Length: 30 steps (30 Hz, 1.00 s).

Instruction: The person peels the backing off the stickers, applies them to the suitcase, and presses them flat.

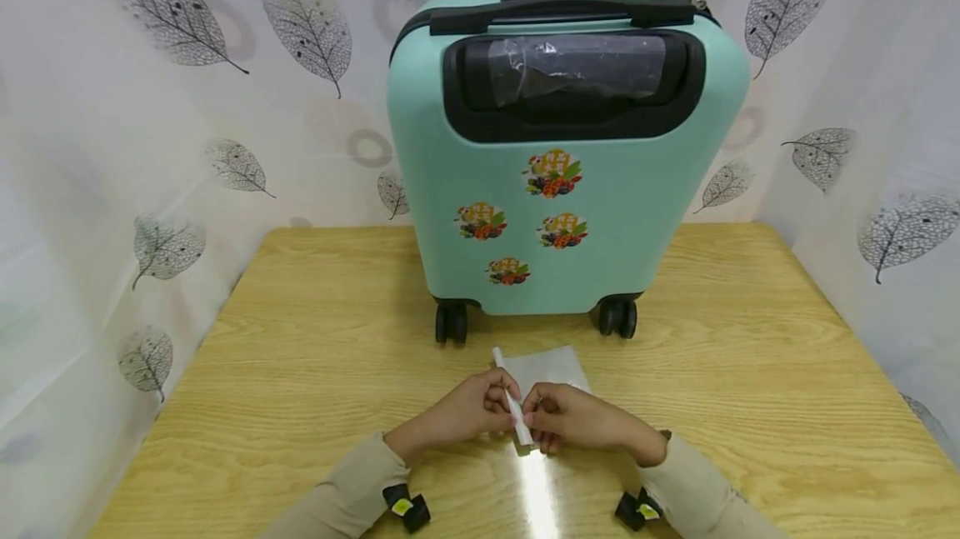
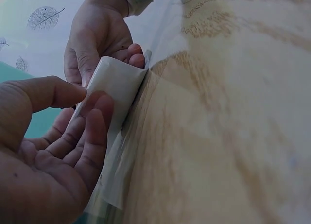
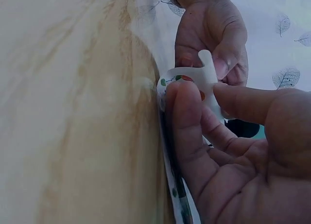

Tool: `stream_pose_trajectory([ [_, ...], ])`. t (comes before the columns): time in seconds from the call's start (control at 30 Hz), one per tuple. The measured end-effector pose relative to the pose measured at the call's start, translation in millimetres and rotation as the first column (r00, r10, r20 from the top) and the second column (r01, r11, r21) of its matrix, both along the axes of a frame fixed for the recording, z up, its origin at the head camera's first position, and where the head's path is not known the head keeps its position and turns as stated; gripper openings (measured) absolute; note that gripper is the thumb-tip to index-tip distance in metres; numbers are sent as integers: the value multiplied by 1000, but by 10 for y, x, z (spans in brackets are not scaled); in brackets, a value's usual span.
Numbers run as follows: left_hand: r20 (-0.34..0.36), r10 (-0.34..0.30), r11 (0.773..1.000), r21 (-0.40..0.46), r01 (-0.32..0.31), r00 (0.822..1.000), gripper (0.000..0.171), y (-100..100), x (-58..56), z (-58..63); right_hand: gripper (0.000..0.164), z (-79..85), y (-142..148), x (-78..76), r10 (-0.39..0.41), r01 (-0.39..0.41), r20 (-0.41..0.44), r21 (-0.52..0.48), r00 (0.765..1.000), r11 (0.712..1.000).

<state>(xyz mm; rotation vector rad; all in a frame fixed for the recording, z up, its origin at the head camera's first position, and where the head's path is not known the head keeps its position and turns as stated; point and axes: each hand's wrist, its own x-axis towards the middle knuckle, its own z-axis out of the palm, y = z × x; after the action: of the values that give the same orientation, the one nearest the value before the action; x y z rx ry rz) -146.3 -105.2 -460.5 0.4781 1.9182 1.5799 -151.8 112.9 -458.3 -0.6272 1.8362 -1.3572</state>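
Observation:
A white sticker sheet (image 1: pixel 551 366) lies low over the table in front of the suitcase, its left edge rolled or folded back into a narrow strip. My left hand (image 1: pixel 480 404) pinches that folded edge between thumb and fingers. From the other side, my right hand (image 1: pixel 576 418) pinches the sheet close to the left fingertips. In the left wrist view the pale back of the sheet (image 2: pixel 116 80) shows. Colourful print on the sheet (image 3: pixel 185 78) appears in the right wrist view, partly hidden behind the right fingers.
A mint-green suitcase (image 1: pixel 615 206) stands upright on black wheels (image 1: pixel 617 318) behind the hands. Several round fruit stickers (image 1: pixel 553 174) are on its front. Clear film (image 1: pixel 577 64) covers its handle recess. Leaf-patterned cloth (image 1: pixel 300 147) surrounds the wooden table (image 1: pixel 315 331).

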Motion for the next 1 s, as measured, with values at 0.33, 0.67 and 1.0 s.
stream_pose_trajectory([
  [0.33, 15, -44, 999, -10, 45, 999, 23, -2, -7, -49, 21, -12, -14, 21, -29, 30, -26, 20, 999, 999],
  [0.67, 19, 30, 1000, -6, -30, 999, 24, 0, 3, -35, 16, 16, -52, 35, -50, 52, -73, 18, 996, 998],
  [1.0, 16, 42, 999, 9, -42, 999, 21, 36, 7, -37, 17, 4, -35, 32, -72, 73, -29, 42, 997, 996],
])
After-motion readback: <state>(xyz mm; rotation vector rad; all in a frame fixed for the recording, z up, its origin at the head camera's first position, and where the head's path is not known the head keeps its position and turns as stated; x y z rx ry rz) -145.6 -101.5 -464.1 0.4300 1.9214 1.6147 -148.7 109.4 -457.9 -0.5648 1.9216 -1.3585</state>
